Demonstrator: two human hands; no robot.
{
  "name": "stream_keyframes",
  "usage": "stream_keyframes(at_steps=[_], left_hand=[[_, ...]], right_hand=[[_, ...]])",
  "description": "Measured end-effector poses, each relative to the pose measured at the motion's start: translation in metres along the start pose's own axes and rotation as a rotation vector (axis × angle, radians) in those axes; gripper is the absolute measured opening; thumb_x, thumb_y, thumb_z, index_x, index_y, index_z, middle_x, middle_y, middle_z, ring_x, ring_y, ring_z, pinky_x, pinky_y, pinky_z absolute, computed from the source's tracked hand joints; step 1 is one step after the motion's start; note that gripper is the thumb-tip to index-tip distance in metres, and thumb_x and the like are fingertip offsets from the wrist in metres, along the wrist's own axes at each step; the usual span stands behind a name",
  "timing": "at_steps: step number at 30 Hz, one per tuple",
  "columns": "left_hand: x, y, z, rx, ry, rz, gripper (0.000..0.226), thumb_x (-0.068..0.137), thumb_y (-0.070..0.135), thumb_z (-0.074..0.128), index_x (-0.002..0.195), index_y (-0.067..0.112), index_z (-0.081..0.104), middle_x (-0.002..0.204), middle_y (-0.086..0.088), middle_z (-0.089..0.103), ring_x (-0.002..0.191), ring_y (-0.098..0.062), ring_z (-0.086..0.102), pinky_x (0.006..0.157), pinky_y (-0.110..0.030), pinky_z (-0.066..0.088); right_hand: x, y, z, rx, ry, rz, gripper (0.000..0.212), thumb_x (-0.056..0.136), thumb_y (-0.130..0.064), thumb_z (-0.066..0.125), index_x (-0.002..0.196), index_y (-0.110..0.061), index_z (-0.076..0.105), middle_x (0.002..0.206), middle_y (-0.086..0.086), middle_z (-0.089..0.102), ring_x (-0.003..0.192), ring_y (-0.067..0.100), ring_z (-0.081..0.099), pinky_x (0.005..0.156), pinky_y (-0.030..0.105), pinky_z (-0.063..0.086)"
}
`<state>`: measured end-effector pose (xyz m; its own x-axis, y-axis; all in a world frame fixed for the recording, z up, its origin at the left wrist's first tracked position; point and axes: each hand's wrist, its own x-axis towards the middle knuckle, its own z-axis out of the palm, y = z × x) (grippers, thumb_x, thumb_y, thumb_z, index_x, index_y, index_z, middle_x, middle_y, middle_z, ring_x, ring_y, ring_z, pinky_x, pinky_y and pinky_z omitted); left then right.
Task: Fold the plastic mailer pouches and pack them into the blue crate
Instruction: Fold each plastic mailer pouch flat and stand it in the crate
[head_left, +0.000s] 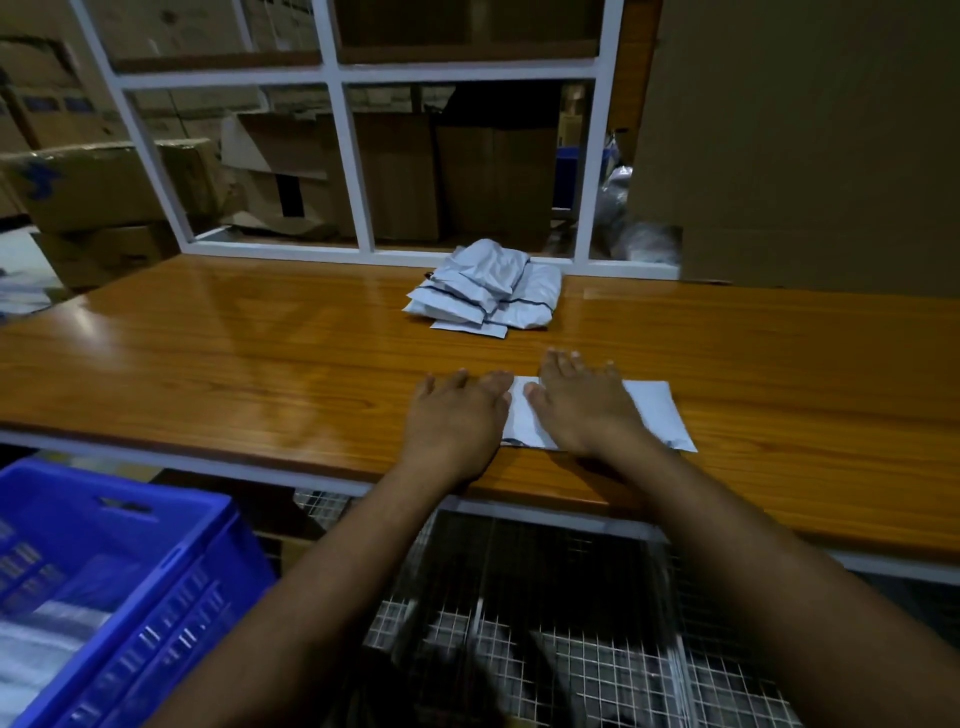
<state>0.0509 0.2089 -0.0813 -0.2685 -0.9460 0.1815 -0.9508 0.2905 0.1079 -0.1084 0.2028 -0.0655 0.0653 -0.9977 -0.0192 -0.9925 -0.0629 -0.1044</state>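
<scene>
— So, what are the fingers doing?

— On both hands they lie straight and flat, slightly spread, gripping nothing. The right hand (582, 402) presses palm-down on a white mailer pouch (649, 415) lying flat near the front edge of the wooden surface (234, 353). The left hand (457, 413) lies flat just beside it, over the pouch's left end (how much pouch sits under it is hidden).

— And the rest of the pouches?

— A loose pile of mailer pouches (488, 288) sits farther back on the surface, well apart from the hands, just before a white frame (358, 171).

— The crate?

— The blue crate (119, 587) stands below the surface at lower left, with pale plastic bundles inside, too blurred to name. Wire mesh (545, 649) shows below the forearms, and cardboard boxes (114, 182) are stacked behind the frame.
</scene>
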Motion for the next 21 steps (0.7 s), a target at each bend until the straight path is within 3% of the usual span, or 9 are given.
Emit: stream_keyframes(at_steps=[3, 4, 6, 8, 11, 14, 17, 19, 21], left_hand=[[0.000, 0.004, 0.000, 0.085, 0.018, -0.002, 0.049, 0.109, 0.041, 0.019, 0.157, 0.035, 0.026, 0.160, 0.012, 0.035, 0.152, -0.024, 0.018, 0.122, -0.047, 0.010], [0.000, 0.004, 0.000, 0.077, 0.016, -0.004, 0.049, 0.109, 0.041, 0.019, 0.157, 0.035, 0.026, 0.160, 0.013, 0.035, 0.152, -0.023, 0.018, 0.122, -0.047, 0.009], [-0.001, 0.003, 0.001, 0.056, 0.019, 0.007, 0.049, 0.108, 0.042, 0.019, 0.156, 0.035, 0.028, 0.159, 0.013, 0.036, 0.152, -0.022, 0.019, 0.122, -0.046, 0.010], [-0.001, 0.002, 0.000, 0.044, 0.038, 0.022, 0.049, 0.108, 0.042, 0.022, 0.155, 0.033, 0.033, 0.157, 0.010, 0.040, 0.151, -0.020, 0.021, 0.122, -0.044, 0.012], [0.005, 0.005, -0.006, 0.021, 0.098, 0.045, 0.048, 0.107, 0.041, 0.027, 0.150, 0.028, 0.045, 0.150, 0.002, 0.052, 0.148, -0.019, 0.029, 0.122, -0.042, 0.016], [0.012, 0.016, -0.012, -0.110, 0.054, 0.089, 0.046, 0.108, 0.039, 0.030, 0.149, 0.024, 0.047, 0.148, -0.003, 0.053, 0.138, -0.022, 0.045, 0.115, -0.038, 0.032], [0.008, 0.023, -0.004, -0.096, 0.018, 0.122, 0.048, 0.109, 0.039, 0.028, 0.152, 0.024, 0.041, 0.154, -0.001, 0.046, 0.138, -0.020, 0.044, 0.113, -0.035, 0.034], [0.007, 0.023, 0.000, -0.014, 0.017, 0.121, 0.049, 0.109, 0.040, 0.024, 0.154, 0.026, 0.037, 0.157, 0.002, 0.041, 0.142, -0.017, 0.039, 0.115, -0.036, 0.030], [0.008, 0.023, 0.001, 0.057, 0.019, 0.108, 0.050, 0.109, 0.041, 0.022, 0.155, 0.028, 0.034, 0.158, 0.004, 0.039, 0.144, -0.016, 0.035, 0.117, -0.040, 0.027]], right_hand=[[0.001, 0.023, -0.015, 0.097, -0.017, 0.042, 0.061, 0.108, -0.049, 0.020, 0.159, -0.015, 0.019, 0.162, 0.012, 0.028, 0.147, 0.035, 0.029, 0.116, 0.048, 0.029], [-0.001, 0.028, -0.015, 0.019, -0.027, 0.061, 0.066, 0.105, -0.056, 0.018, 0.159, -0.018, 0.018, 0.163, 0.010, 0.026, 0.148, 0.035, 0.026, 0.116, 0.053, 0.026], [-0.003, 0.030, -0.008, -0.165, -0.049, 0.103, 0.076, 0.100, -0.067, 0.011, 0.160, -0.021, 0.007, 0.168, 0.003, 0.007, 0.154, 0.030, 0.005, 0.117, 0.064, 0.006], [-0.002, 0.024, -0.002, -0.322, -0.017, 0.113, 0.079, 0.098, -0.067, 0.004, 0.160, -0.019, -0.003, 0.168, 0.004, -0.004, 0.154, 0.027, -0.008, 0.116, 0.066, -0.009], [0.002, 0.015, -0.003, -0.457, 0.017, 0.119, 0.077, 0.099, -0.063, 0.001, 0.160, -0.015, -0.005, 0.168, 0.006, -0.005, 0.154, 0.027, -0.011, 0.115, 0.065, -0.014], [0.003, 0.016, -0.002, -0.423, 0.004, 0.149, 0.077, 0.100, -0.063, 0.002, 0.160, -0.016, -0.005, 0.168, 0.007, -0.003, 0.154, 0.028, -0.008, 0.115, 0.065, -0.013], [-0.010, 0.027, 0.001, -0.123, 0.106, 0.064, 0.074, 0.103, -0.060, 0.014, 0.160, -0.015, 0.005, 0.167, 0.007, 0.012, 0.153, 0.027, 0.011, 0.119, 0.057, 0.012], [-0.020, 0.040, 0.000, 0.108, 0.250, -0.037, 0.062, 0.106, -0.047, 0.031, 0.159, -0.017, 0.020, 0.156, 0.011, 0.039, 0.138, 0.029, 0.042, 0.103, 0.041, 0.037], [-0.025, 0.053, -0.005, 0.282, 0.295, -0.088, 0.053, 0.106, -0.038, 0.040, 0.156, -0.023, 0.032, 0.138, 0.011, 0.060, 0.114, 0.028, 0.058, 0.084, 0.035, 0.045]])
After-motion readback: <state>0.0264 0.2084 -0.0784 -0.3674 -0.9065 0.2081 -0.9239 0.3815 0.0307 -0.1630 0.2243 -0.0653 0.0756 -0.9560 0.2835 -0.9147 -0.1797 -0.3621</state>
